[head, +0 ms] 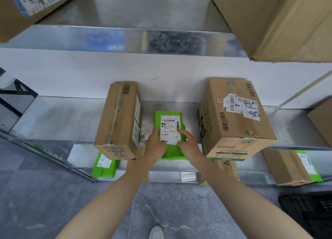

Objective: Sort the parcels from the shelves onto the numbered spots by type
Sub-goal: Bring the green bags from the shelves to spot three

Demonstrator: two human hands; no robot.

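The person's left hand (155, 145) and right hand (187, 143) are both gripping the near end of the flat green plastic mailer bag (172, 154), with thumbs lying on its white label and the remaining fingers mostly hidden beneath. The bag is resting on the grey metal middle shelf (62, 120), and its near end appears to overhang the front lip, likely giving the fingers room underneath. It is sitting between the tall brown cardboard box (116, 120) and the wide taped cardboard box (233, 120), so a straight pull toward the person appears the only free path.

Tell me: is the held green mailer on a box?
No, the green mailer lies on the shelf beside the narrow box.
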